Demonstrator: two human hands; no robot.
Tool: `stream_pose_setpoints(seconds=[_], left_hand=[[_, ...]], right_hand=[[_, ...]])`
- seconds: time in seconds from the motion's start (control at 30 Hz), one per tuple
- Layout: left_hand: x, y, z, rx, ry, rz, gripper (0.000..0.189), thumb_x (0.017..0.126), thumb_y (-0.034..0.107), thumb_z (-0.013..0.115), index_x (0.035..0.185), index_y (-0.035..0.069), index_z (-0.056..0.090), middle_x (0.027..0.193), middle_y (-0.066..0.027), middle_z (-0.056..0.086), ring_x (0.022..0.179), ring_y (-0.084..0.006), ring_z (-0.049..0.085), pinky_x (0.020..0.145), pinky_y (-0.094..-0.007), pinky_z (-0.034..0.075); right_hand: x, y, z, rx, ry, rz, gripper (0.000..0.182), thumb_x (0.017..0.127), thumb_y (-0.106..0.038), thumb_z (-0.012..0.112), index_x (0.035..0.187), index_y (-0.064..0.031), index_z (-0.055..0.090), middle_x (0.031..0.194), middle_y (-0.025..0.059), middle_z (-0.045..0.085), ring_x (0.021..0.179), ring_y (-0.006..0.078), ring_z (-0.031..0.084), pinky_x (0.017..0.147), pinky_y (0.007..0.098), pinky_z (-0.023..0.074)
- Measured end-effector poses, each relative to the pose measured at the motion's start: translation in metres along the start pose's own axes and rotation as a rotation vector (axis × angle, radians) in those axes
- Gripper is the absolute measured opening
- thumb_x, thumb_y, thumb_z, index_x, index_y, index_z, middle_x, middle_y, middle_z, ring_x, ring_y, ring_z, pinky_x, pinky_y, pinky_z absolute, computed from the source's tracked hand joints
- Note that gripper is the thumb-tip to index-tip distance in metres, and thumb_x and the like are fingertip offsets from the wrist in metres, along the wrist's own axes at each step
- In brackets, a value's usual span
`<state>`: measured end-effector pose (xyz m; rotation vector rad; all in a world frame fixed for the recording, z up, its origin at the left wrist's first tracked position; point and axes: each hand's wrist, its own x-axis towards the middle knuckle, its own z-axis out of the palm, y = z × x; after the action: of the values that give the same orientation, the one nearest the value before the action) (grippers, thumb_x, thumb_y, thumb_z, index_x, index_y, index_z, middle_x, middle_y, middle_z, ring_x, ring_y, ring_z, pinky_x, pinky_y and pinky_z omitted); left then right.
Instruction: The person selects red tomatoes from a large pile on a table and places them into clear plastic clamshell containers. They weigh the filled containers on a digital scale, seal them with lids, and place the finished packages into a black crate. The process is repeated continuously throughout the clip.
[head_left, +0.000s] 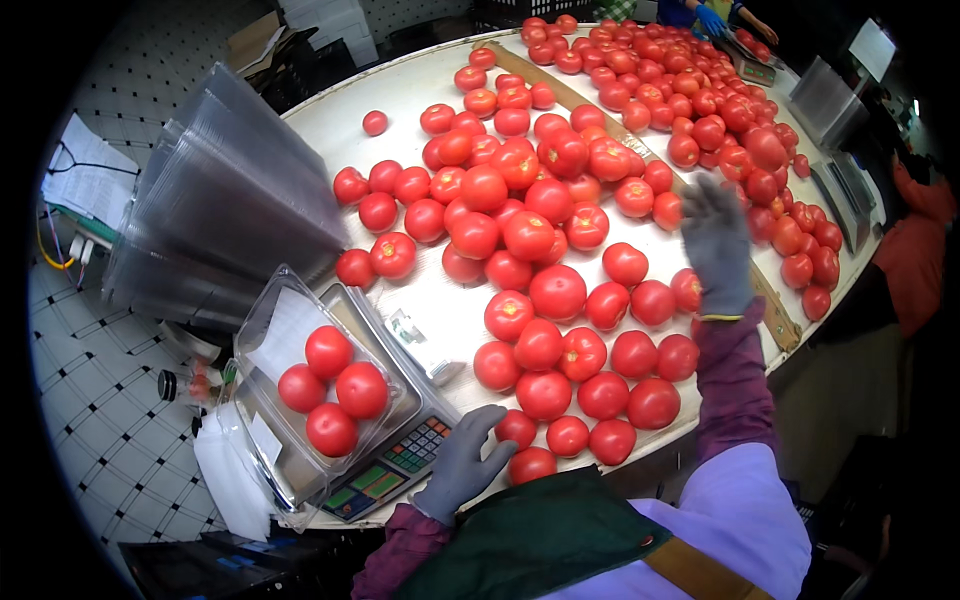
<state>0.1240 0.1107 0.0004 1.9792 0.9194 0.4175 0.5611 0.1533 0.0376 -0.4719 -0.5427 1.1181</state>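
My left hand (466, 457), in a grey glove, rests near the table's front edge between the scale's keypad and the nearest tomatoes. Its fingers are apart and it holds nothing. My right hand (714, 244), gloved in grey and slightly blurred, reaches out over the wooden divider strip (772, 307); whatever lies beneath its palm is hidden. Many red tomatoes (557, 292) are spread and piled across the white table. On the digital scale (382, 480) at the left lies an open clear plastic clamshell (262, 330) with several tomatoes (362, 390) in it.
A tall nested stack of clear clamshells (232, 202) stands left of the pile. Beyond the divider are more tomatoes (705, 131), another scale (754, 71) and a co-worker's blue-gloved hand (709, 19). White sheets (232, 472) hang beside the near scale. A person in orange (911, 255) is at the right.
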Motion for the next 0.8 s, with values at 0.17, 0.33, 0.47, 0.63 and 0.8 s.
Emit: stream_pose_setpoints(seconds=[0.17,0.33,0.47,0.63,0.8], left_hand=[[0.002,0.01,-0.001,0.014,0.018,-0.005,0.046,0.081,0.019,0.07,0.121,0.007,0.052,0.116,-0.0138,0.056,0.096,-0.0257,0.06,0.076,-0.0329,0.051],[-0.004,0.012,-0.007,0.018,0.046,-0.006,0.044,0.081,0.019,0.071,0.12,0.007,0.054,0.114,-0.0139,0.057,0.093,-0.0258,0.061,0.077,-0.0327,0.051],[-0.007,0.012,-0.011,-0.025,0.07,-0.058,0.044,0.083,0.017,0.069,0.121,0.005,0.053,0.113,-0.0136,0.058,0.095,-0.0237,0.062,0.08,-0.0322,0.051],[-0.003,0.011,-0.017,-0.726,0.124,-0.336,0.043,0.087,0.011,0.062,0.127,0.003,0.049,0.116,-0.0147,0.057,0.102,-0.0205,0.06,0.087,-0.0323,0.05],[0.02,0.036,-0.031,-0.729,0.467,-0.157,0.061,0.084,0.005,0.06,0.138,0.002,0.032,0.13,-0.0163,0.045,0.113,-0.0247,0.052,0.092,-0.036,0.047]], right_hand=[[0.019,0.151,0.103,-1.679,-0.341,-0.29,0.048,0.078,-0.033,0.069,0.117,-0.0088,0.056,0.111,0.0087,0.06,0.09,0.0235,0.062,0.076,0.0372,0.0487],[0.058,0.213,0.13,-2.322,-0.736,-0.078,0.06,0.068,-0.027,0.074,0.122,-0.0153,0.051,0.118,0.0125,0.055,0.097,0.0313,0.059,0.085,0.0414,0.0463],[0.074,0.216,0.112,-1.905,-0.651,0.021,0.058,0.069,-0.022,0.072,0.123,-0.0172,0.05,0.118,0.0128,0.054,0.092,0.0308,0.06,0.077,0.0439,0.048],[0.023,0.171,0.159,-0.368,-0.321,0.592,0.055,0.084,-0.019,0.061,0.134,-0.0052,0.041,0.122,0.0127,0.051,0.106,0.0259,0.058,0.076,0.0402,0.0553],[-0.023,0.172,0.157,0.144,-0.322,0.73,0.047,0.095,-0.024,0.046,0.136,-0.0022,0.039,0.128,0.0152,0.049,0.108,0.0274,0.058,0.081,0.0412,0.0554]])
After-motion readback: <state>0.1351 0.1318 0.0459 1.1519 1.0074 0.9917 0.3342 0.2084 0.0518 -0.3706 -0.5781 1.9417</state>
